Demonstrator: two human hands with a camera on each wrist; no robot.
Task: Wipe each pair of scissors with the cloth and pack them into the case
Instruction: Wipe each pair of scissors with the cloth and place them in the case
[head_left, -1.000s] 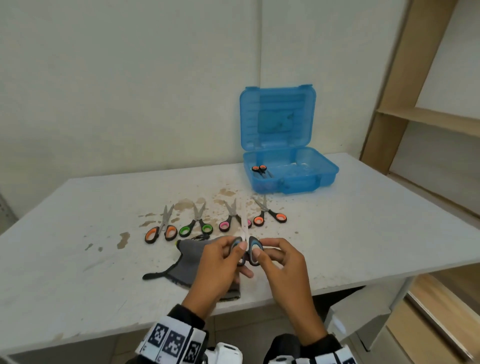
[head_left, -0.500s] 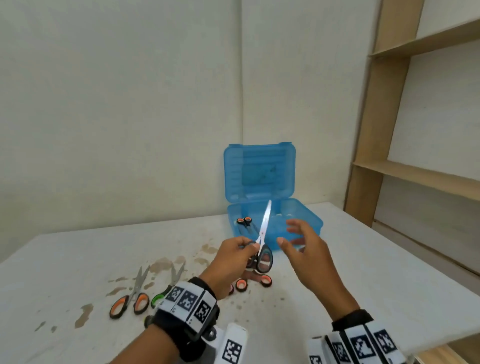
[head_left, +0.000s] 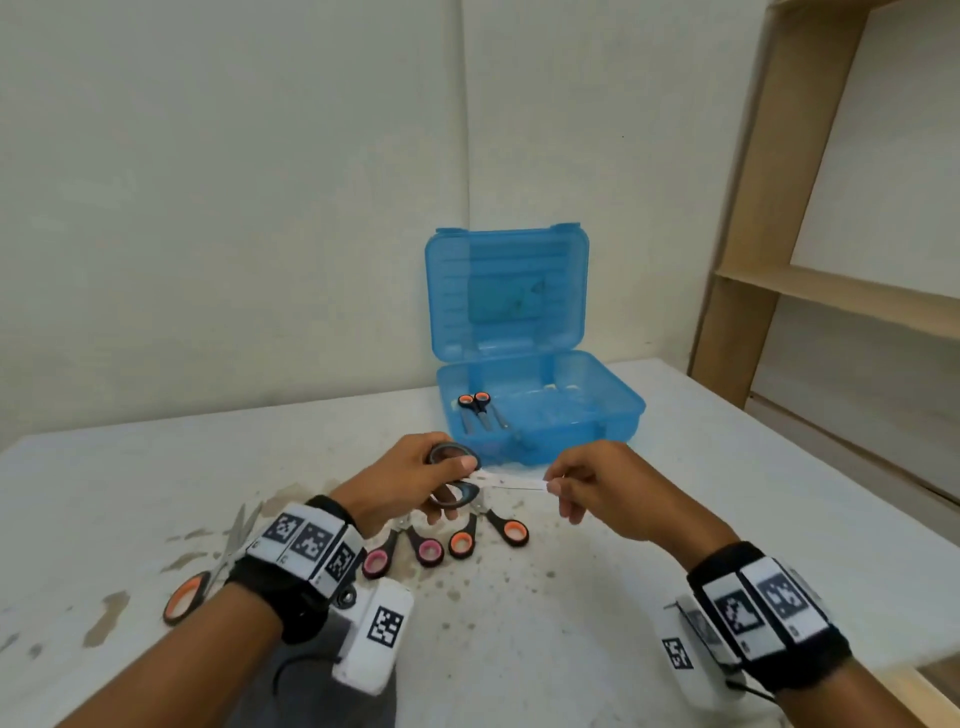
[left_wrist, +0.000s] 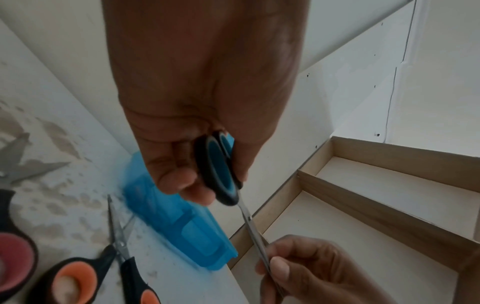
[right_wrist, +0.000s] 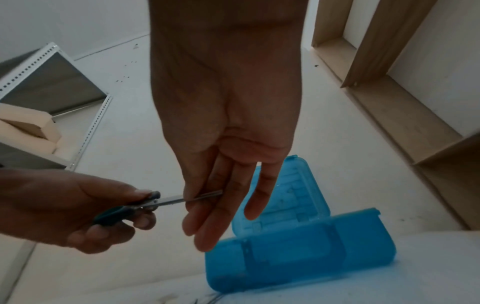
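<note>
In front of the open blue case (head_left: 597, 415), my left hand (head_left: 449, 480) grips the handles of a pair of blue-handled scissors (head_left: 457, 493). They are level above the table, blades closed and pointing right. My right hand (head_left: 556, 487) pinches the blade tip (left_wrist: 255, 234) between thumb and forefinger, its other fingers (right_wrist: 259, 197) fairly straight. One orange-handled pair (head_left: 475, 408) lies inside the case. A pink-handled pair (head_left: 402, 552) and an orange-handled pair (head_left: 491, 535) lie on the table under my hands. The grey cloth (head_left: 311, 691) lies near the front edge, partly hidden by my left wrist.
Another orange-handled pair (head_left: 195, 590) lies at the left, partly behind my left wrist. The white table (head_left: 727, 519) is stained brown around the scissors. The case lid (head_left: 506, 291) stands upright against the wall. Wooden shelving (head_left: 831, 296) stands to the right of the table.
The scissors, upright in my left hand before, now lie level with the blades pointing right. My right hand, which was open and apart, has taken the blade tip.
</note>
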